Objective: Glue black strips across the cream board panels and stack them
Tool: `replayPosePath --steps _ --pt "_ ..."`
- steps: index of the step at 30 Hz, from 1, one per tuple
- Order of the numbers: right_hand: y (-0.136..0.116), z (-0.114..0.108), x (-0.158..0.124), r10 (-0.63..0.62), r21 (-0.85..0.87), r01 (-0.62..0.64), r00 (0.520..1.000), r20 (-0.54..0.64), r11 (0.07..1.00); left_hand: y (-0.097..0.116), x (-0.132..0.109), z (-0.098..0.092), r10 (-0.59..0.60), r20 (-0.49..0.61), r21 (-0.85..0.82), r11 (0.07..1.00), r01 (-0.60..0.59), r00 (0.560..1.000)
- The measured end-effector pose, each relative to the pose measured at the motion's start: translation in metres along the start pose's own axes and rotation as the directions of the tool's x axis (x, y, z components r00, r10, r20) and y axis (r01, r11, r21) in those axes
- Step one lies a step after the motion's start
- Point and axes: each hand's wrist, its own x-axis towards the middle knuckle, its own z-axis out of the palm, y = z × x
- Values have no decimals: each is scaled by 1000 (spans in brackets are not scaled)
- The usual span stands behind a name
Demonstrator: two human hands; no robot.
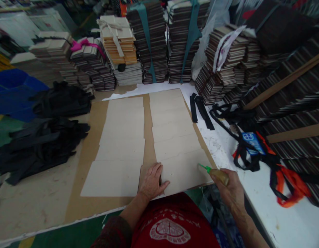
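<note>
The right hand's (pixel 230 189) grip was closed around the wooden handle of a green-tipped tool (pixel 220 176), its tip over the nearest panel of the right-hand row (pixel 178 137); I couldn't tell whether it touched. The left hand (pixel 151 182) lay palm-down on that row's inner edge, thumb spread wide. Across a gap ran a second row (pixel 123 137) of overlapping beige panels, both on a brown sheet (pixel 148 124) spread over the counter (pixel 262 203). To the right I saw black strips (pixel 202 110), a blue packet (pixel 253 143) and orange-and-black straps (pixel 286 187); leftward, dark cloth heaps (pixel 42 144). Tied stacks (pixel 154 41) stood along the far side.
</note>
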Motion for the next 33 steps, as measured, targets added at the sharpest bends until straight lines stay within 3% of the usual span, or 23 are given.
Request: replayPosePath --steps 6,10,16,21,24,27,30,33 --pt "-4 -5 11 -127 -183 142 988 91 973 -1 1 1 4 -11 8 1000 -4 1000" --pt "-3 -13 15 -134 -325 178 979 153 929 -1 1 1 3 -16 10 1000 -3 1000" --pt "-10 -16 14 -171 -251 232 955 243 940 -2 2 1 11 -12 17 1000 -11 1000" --pt "-13 -8 12 -177 -247 229 960 216 941 -3 1 2 16 -2 24 1000 -16 1000" --pt "-11 -3 14 -131 -176 162 976 174 971 -3 1 2 11 2 24 1000 -11 1000" --pt "-11 0 18 25 30 -27 997 79 999 -3 2 2 9 0 21 1000 -9 1000" --pt "-15 1 24 203 158 -201 979 3 967 -2 2 1 5 4 20 1000 -6 1000" --pt "-23 5 34 259 207 -255 966 8 945 -2 1 0 -7 10 27 1000 7 1000"
